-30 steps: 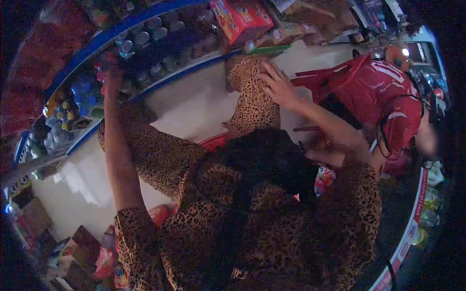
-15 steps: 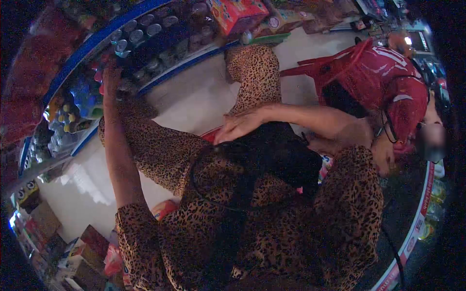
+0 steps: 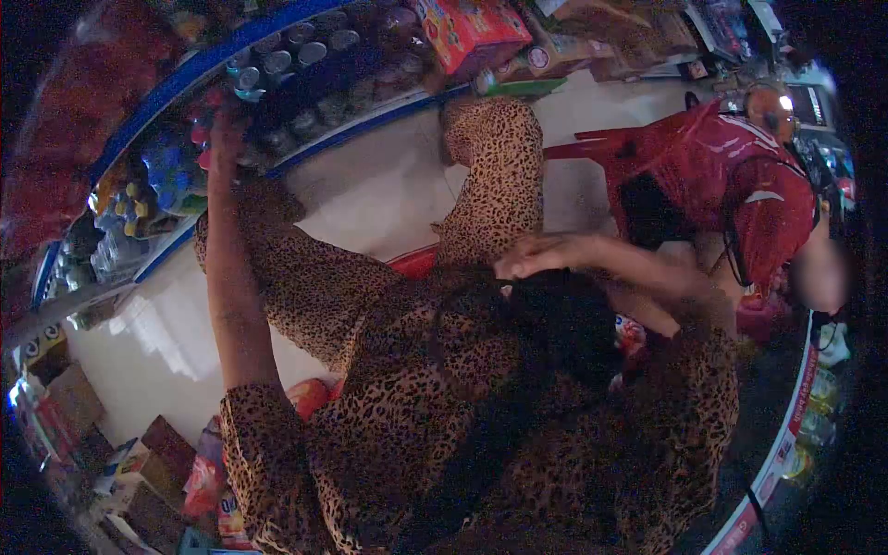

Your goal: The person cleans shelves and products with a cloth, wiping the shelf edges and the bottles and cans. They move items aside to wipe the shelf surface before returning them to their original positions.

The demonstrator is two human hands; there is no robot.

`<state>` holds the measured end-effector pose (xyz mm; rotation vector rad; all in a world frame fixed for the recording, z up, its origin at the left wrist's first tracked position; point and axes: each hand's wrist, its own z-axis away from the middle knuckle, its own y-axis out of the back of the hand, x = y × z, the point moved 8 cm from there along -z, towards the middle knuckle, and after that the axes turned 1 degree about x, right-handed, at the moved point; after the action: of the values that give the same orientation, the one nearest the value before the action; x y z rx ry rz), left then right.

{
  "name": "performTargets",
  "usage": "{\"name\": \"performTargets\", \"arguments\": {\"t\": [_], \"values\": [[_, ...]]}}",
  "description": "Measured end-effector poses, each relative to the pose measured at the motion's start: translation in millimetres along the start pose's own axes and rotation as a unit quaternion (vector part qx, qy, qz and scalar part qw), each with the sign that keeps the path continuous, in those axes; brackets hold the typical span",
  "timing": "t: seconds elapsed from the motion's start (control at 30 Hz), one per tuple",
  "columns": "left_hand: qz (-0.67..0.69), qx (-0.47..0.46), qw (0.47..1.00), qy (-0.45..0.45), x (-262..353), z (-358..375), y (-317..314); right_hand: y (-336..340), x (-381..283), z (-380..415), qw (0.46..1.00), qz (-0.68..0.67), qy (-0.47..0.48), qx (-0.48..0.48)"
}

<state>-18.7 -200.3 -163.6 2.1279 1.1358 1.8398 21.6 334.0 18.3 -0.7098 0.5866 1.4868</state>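
My left arm reaches up to the shelf, and my left hand (image 3: 225, 129) is dark and blurred beside bottles with pink-red tops (image 3: 200, 132). Its fingers cannot be made out. Over my lap, my right hand (image 3: 541, 254) has its fingers curled together at the upper edge of a black bag-like item (image 3: 569, 319). What it holds, if anything, is hidden. Leopard-print trousers (image 3: 495, 176) cover my bent legs. On the shelf near my left hand stand several round-lidded cans (image 3: 277, 62) and blue bottles (image 3: 166, 171).
A person in a red shirt (image 3: 703, 176) bends close on my right. A red box (image 3: 472, 37) stands at the top of the view. Cardboard boxes (image 3: 143, 509) and a red-white packet (image 3: 203, 481) lie lower left. Pale floor tiles (image 3: 157, 370) show between. Another shelf edge (image 3: 795, 416) curves at right.
My right hand has moved right across the black item, and its stretched fingers have curled. My left hand stays at the shelf. The view has shifted slightly.
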Motion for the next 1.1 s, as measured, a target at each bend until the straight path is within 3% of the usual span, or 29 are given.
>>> {"name": "performTargets", "arguments": {"t": [0.07,0.17,0.23,0.37,0.47,0.57,0.63,0.7,0.77,0.87,1.1], "values": [[-0.024,0.018,1.000,0.001,3,4,5,3,8,7,0.992,-0.065,0.081,-0.075],[-0.046,0.031,0.998,0.011,7,4,8,1,17,62,0.962,-0.196,-0.158,0.105],[-0.058,0.040,0.997,0.019,11,6,10,-6,6,84,0.964,-0.174,-0.158,0.120],[-0.069,0.061,0.995,0.026,18,6,8,-14,-16,80,0.998,-0.014,-0.012,0.054],[-0.074,0.077,0.994,0.023,25,2,10,-12,14,47,0.992,0.103,-0.016,0.070],[-0.077,0.087,0.993,0.020,39,0,13,-14,-20,14,0.977,0.173,0.128,-0.013],[-0.079,0.091,0.993,0.020,34,1,14,-17,-80,-3,0.934,0.237,0.266,0.006],[-0.079,0.094,0.992,0.022,35,3,15,-40,-162,-2,0.918,0.198,0.338,-0.056],[-0.079,0.095,0.992,0.024,36,4,16,-86,-219,15,0.861,0.121,0.455,-0.194],[-0.078,0.099,0.992,0.032,33,8,15,-139,-262,34,0.807,0.094,0.480,-0.332],[-0.076,0.113,0.990,0.040,37,16,12,-175,-282,12,0.742,0.095,0.530,-0.400]]}}
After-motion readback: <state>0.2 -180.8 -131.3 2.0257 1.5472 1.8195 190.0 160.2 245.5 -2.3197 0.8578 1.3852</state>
